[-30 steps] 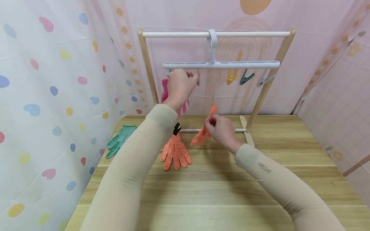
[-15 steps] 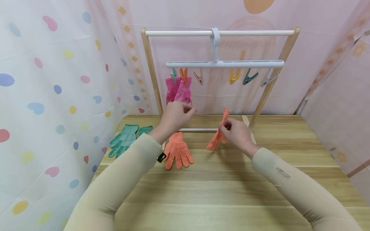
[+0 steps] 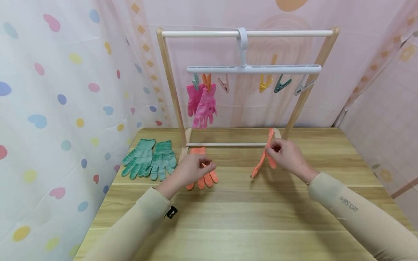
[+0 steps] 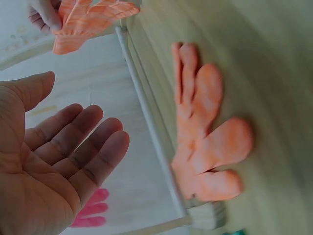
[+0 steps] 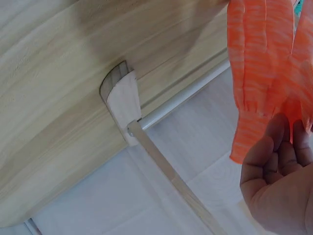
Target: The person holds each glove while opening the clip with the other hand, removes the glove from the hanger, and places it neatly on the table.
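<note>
1. From my remote post I have the right hand [image 3: 289, 155] pinching an orange glove [image 5: 254, 63] near its cuff, beside the rack's [image 3: 169, 76] right foot.
2. My left hand [image 3: 191, 168] has its fingers loose and relaxed, hovering over a second orange glove [image 4: 198, 142] that lies by the rack's left foot.
3. I see two green gloves [image 3: 140, 157] lying on the table [image 3: 228, 217], left of the rack.
4. Two pink gloves [image 3: 205, 107] hang by clips under the left half of the rack's hanger [image 3: 284, 69].

Behind the wood-grain table [image 3: 241, 217] hangs a pale pink curtain [image 3: 202, 16], with a dotted white curtain [image 3: 78, 145] at left.
</note>
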Motion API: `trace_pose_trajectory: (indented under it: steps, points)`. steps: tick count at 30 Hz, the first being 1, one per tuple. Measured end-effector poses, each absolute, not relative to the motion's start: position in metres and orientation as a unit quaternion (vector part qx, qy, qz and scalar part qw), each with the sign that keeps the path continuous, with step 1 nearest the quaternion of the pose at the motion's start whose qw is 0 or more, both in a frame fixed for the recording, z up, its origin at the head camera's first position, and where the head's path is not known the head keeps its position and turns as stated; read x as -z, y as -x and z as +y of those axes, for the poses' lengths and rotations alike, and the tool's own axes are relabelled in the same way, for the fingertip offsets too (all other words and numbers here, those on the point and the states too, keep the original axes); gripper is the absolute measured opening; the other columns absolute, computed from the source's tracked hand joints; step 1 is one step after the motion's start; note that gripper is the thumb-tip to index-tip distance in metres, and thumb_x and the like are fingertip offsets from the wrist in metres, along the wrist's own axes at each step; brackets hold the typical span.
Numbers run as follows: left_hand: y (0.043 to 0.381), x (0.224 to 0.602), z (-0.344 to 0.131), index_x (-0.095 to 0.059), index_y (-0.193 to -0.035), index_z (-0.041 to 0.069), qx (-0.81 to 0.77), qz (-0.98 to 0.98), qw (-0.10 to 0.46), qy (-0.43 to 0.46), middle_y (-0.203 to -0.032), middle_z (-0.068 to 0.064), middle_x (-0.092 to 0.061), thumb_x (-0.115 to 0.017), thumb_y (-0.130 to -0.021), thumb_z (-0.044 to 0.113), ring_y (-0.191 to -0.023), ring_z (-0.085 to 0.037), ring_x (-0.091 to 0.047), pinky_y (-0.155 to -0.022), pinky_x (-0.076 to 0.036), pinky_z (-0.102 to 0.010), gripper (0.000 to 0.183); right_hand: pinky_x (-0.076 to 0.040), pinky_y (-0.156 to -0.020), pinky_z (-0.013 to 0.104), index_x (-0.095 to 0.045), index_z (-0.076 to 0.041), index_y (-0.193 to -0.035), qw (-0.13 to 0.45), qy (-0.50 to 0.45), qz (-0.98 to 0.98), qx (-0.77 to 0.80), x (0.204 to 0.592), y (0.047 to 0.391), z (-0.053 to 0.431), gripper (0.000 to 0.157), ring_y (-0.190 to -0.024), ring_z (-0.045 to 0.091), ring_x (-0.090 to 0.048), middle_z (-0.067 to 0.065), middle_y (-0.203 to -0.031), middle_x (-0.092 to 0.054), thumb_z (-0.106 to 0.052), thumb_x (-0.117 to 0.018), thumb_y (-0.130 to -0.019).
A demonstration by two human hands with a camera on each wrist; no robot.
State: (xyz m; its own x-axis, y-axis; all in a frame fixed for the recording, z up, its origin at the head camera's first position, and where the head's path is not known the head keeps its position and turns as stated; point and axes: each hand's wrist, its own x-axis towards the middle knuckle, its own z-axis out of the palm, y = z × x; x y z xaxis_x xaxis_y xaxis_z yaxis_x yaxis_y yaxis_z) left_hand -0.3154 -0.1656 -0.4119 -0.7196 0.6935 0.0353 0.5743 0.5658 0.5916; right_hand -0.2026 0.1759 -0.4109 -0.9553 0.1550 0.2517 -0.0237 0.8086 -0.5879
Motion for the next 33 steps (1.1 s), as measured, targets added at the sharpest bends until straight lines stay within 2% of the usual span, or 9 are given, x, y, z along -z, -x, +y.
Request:
trace_pose_trajectory:
  steps: [5,11,15,20,24,27,31,33]
  points:
    - [0.314,0.428,-0.179,-0.075,-0.134,0.012,-0.322,0.885,0.111,-0.317,-0.122,-0.001,-0.079,-0.073,-0.102,0.041,-0.097,-0.014,-0.070,-0.085,-0.060,-0.036,0.043,-0.048,-0.064,0.028,-0.075,-0.011,-0.096,0.132,0.019,-0.950,-0.282,0.409,0.212,0.170,0.018,-0.068,0.011,-0.060,0.002,-0.085,-0.076,-0.026,-0.067,-0.105]
    - [0.314,0.439,-0.189,-0.073,-0.137,0.012,-0.356,0.883,0.107,-0.288,-0.129,-0.003,-0.077,-0.073,-0.103,0.041,-0.103,-0.018,-0.071,-0.082,-0.060,-0.037,0.045,-0.050,-0.065,0.025,-0.077,-0.009,-0.094,0.123,0.016,-0.941,-0.314,0.417,0.234,0.150,0.018,-0.072,0.010,-0.066,0.006,-0.088,-0.078,-0.022,-0.068,-0.104]
    - [0.313,0.443,-0.192,-0.073,-0.136,0.011,-0.378,0.880,0.107,-0.268,-0.127,-0.003,-0.077,-0.071,-0.103,0.047,-0.104,-0.019,-0.070,-0.080,-0.059,-0.034,0.049,-0.045,-0.056,0.023,-0.075,-0.006,-0.090,0.111,0.014,-0.933,-0.341,0.427,0.250,0.131,0.019,-0.063,0.008,-0.061,0.007,-0.079,-0.075,-0.018,-0.067,-0.103]
    - [0.310,0.448,-0.191,-0.074,-0.134,0.009,-0.396,0.878,0.097,-0.250,-0.126,-0.006,-0.077,-0.070,-0.103,0.047,-0.105,-0.021,-0.070,-0.078,-0.058,-0.032,0.049,-0.041,-0.055,0.025,-0.072,-0.008,-0.086,0.096,0.029,-0.934,-0.343,0.437,0.267,0.107,0.020,-0.056,0.010,-0.050,0.000,-0.066,-0.064,-0.019,-0.067,-0.101]
    - [0.307,0.450,-0.190,-0.074,-0.133,0.008,-0.416,0.874,0.099,-0.233,-0.125,-0.007,-0.077,-0.071,-0.103,0.044,-0.104,-0.023,-0.070,-0.078,-0.058,-0.033,0.047,-0.043,-0.058,0.027,-0.068,-0.011,-0.083,0.073,0.036,-0.934,-0.349,0.444,0.276,0.092,0.021,-0.058,0.013,-0.051,-0.003,-0.062,-0.056,-0.020,-0.065,-0.101]
    - [0.306,0.452,-0.190,-0.075,-0.133,0.010,-0.423,0.872,0.105,-0.223,-0.128,-0.006,-0.076,-0.071,-0.103,0.043,-0.104,-0.021,-0.070,-0.078,-0.059,-0.033,0.044,-0.045,-0.059,0.027,-0.069,-0.013,-0.084,0.049,0.032,-0.937,-0.345,0.449,0.279,0.084,0.020,-0.058,0.014,-0.053,-0.003,-0.061,-0.056,-0.020,-0.064,-0.102]
    - [0.305,0.454,-0.192,-0.076,-0.130,0.014,-0.429,0.869,0.108,-0.221,-0.124,-0.006,-0.077,-0.072,-0.103,0.042,-0.101,-0.020,-0.071,-0.077,-0.059,-0.033,0.040,-0.045,-0.057,0.028,-0.072,-0.016,-0.088,0.016,0.032,-0.942,-0.334,0.454,0.278,0.077,0.023,-0.057,0.014,-0.053,-0.003,-0.065,-0.061,-0.031,-0.067,-0.104]
    - [0.304,0.455,-0.194,-0.078,-0.127,0.015,-0.432,0.868,0.106,-0.222,-0.117,-0.005,-0.078,-0.071,-0.103,0.043,-0.099,-0.020,-0.070,-0.075,-0.058,-0.033,0.037,-0.044,-0.056,0.029,-0.073,-0.017,-0.089,0.008,0.030,-0.943,-0.330,0.456,0.276,0.076,0.029,-0.057,0.013,-0.052,-0.003,-0.067,-0.063,-0.040,-0.067,-0.105]
